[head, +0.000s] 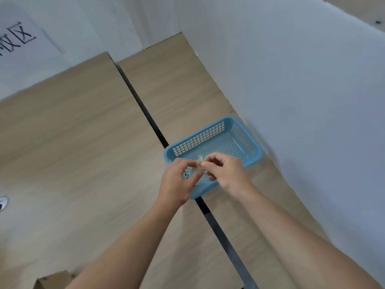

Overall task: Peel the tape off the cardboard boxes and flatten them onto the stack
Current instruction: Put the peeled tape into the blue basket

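Note:
A small crumpled wad of clear-brown tape [200,163] hangs between my two hands, just above the near end of a blue plastic mesh basket [245,140]. My left hand [177,182] pinches the wad from the left with thumb and fingertips. My right hand [225,172] pinches it from the right, fingers curled. A corner of a brown cardboard box [52,280] shows at the bottom left edge; the rest of it is out of frame.
Two wood-grain tables [73,142] meet along a dark gap [150,119] that runs diagonally. The basket sits on the right table beside a white wall [302,90]. A paper sign with black characters [18,38] hangs at the top left. A metal grommet [3,202] is at the left edge.

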